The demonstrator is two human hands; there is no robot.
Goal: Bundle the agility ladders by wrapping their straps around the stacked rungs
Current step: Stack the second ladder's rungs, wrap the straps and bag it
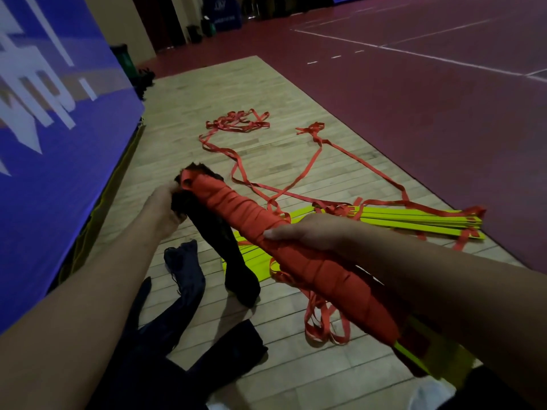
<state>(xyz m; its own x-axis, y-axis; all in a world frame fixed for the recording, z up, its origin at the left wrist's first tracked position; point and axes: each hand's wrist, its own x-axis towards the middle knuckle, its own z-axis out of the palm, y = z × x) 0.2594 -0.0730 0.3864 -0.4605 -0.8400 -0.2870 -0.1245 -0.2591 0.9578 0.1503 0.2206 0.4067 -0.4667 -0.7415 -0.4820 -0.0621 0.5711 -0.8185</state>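
Observation:
A long bundle of stacked rungs (319,270), wound tightly in red strap, slants from lower right up to the middle of the head view. My right hand (307,232) grips it around the middle. My left hand (165,208) holds a black cloth bag (233,261) at the bundle's upper end; the bag hangs down to the floor. Loose red strap loops (325,324) dangle under the bundle. On the wooden floor behind lies a second ladder: a pile of yellow-green rungs (414,221) with long red straps (245,122) trailing away in tangles.
Two more dark cloth bags (186,270) (233,347) lie on the wooden floor near my feet. A blue banner wall (53,143) runs along the left. The red court surface (414,99) with white lines stretches to the right. Dark bins stand far back.

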